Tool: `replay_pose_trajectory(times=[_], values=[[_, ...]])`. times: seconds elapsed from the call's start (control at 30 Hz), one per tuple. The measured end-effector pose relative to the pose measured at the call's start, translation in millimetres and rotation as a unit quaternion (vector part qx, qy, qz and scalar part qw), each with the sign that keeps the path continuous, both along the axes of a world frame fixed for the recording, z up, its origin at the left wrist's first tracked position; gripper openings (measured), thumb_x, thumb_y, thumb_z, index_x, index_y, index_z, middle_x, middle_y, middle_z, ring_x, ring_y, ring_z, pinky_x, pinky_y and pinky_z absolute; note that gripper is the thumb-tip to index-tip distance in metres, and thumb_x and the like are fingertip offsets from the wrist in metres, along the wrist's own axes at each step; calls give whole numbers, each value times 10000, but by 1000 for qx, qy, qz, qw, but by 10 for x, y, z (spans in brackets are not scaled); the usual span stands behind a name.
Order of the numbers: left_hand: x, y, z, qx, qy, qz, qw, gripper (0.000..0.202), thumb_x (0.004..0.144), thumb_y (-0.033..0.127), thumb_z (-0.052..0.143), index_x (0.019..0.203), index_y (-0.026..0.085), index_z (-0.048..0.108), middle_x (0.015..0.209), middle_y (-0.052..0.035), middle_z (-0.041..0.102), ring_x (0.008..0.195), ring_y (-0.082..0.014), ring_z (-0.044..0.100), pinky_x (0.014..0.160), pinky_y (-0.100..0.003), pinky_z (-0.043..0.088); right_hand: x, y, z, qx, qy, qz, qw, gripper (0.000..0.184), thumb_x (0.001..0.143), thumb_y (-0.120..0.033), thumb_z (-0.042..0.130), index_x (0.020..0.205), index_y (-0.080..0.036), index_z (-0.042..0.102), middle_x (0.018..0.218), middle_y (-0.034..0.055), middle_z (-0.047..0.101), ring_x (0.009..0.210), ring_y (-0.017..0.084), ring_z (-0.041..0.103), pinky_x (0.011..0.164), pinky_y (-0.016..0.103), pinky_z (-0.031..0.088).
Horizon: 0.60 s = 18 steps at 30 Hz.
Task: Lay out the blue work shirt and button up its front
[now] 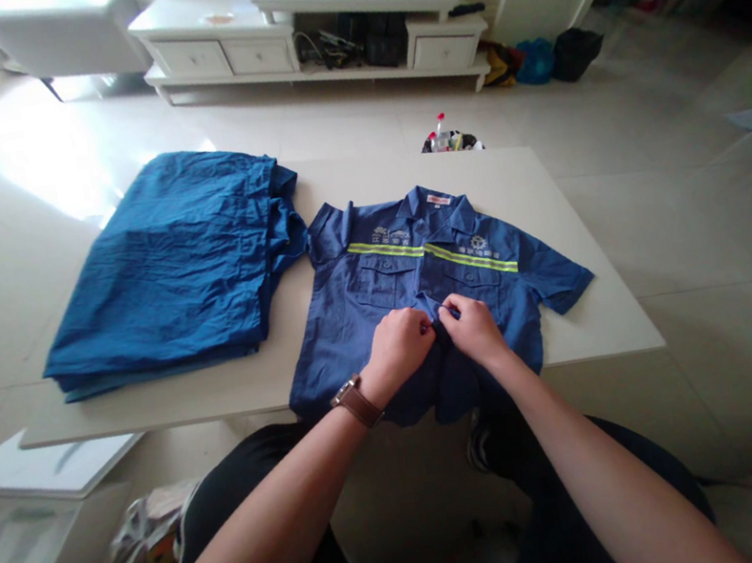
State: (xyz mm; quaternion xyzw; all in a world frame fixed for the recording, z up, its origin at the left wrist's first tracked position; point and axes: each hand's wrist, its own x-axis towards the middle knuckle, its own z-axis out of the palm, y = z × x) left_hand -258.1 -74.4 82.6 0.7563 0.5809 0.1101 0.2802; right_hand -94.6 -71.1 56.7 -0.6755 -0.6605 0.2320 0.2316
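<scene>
A navy short-sleeved work shirt (381,310) lies face up with its collar away from me. A yellow-green stripe crosses its chest, with pale printing and two flap pockets. My left hand (402,343), with a watch on the wrist, pinches one edge of the shirt's front opening. Close beside it, my right hand (470,328) pinches the other edge, fingers closed on the cloth. Whether a button is between the fingers is too small to make out. The shirt's lower hem hangs over the table's near edge.
A stack of folded blue cloth (170,269) covers the left part of the white table (594,321). Behind the table's far edge stand bottles with red caps (441,132). A white TV cabinet (218,47) runs along the wall. My knees are under the near edge.
</scene>
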Motion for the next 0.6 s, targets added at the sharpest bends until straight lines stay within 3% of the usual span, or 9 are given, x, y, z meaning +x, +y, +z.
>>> replay_pose_trajectory(times=[0.3, 0.43, 0.6], values=[[6, -33, -15, -4, 16, -41, 999, 204, 835, 223, 585, 913, 223, 773, 896, -83, 761, 860, -210, 699, 759, -282, 488, 94, 23, 129, -20, -84, -77, 993, 201, 804, -271, 560, 612, -215, 542, 617, 28, 603, 620, 163, 518, 603, 273, 290], [36, -75, -70, 6, 25, -71, 997, 214, 851, 213, 554, 899, 206, 762, 889, -108, 759, 838, -222, 704, 751, -297, 486, 87, 16, 90, -63, -94, -43, 993, 110, 810, -314, 632, 760, -222, 596, 698, 17, 646, 665, 162, 560, 611, 257, 308], [93, -151, -136, 13, 14, -116, 993, 218, 837, 183, 533, 873, 185, 747, 880, -131, 758, 810, -242, 711, 718, -314, 483, 62, -2, -94, -99, -101, 8, 990, 230, 854, -385, 689, 1008, -220, 644, 877, 46, 695, 770, 181, 619, 636, 253, 355]])
